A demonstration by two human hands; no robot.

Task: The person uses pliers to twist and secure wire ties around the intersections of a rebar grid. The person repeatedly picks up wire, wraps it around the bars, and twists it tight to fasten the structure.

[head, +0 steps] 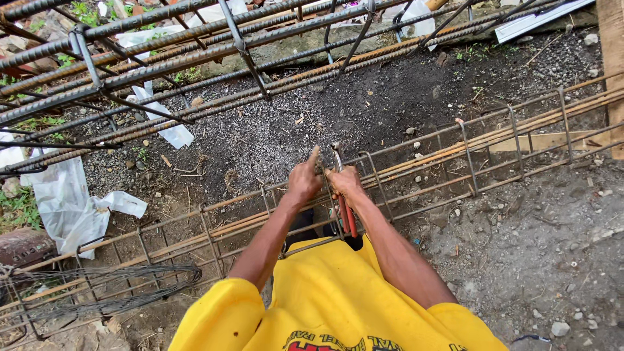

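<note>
Item: your right hand (344, 183) clamped on red-handled pliers (346, 211), left hand (303, 182) pinching the rebar cage (455, 159) just beside, cage running left-right under both

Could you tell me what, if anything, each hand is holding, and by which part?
The right hand grips red-handled pincers by the handles. The left hand rests on the rebar cage; whether it pinches anything cannot be told.

Two hands, the left hand (304, 182) and the right hand (344, 183), meet at one rebar cage (455, 156). One pair of red-handled pincers (346, 211) sits in the right. A second rebar cage (162, 52) lies beyond the hands, and one wire coil (117, 286) lies left of them.
</note>
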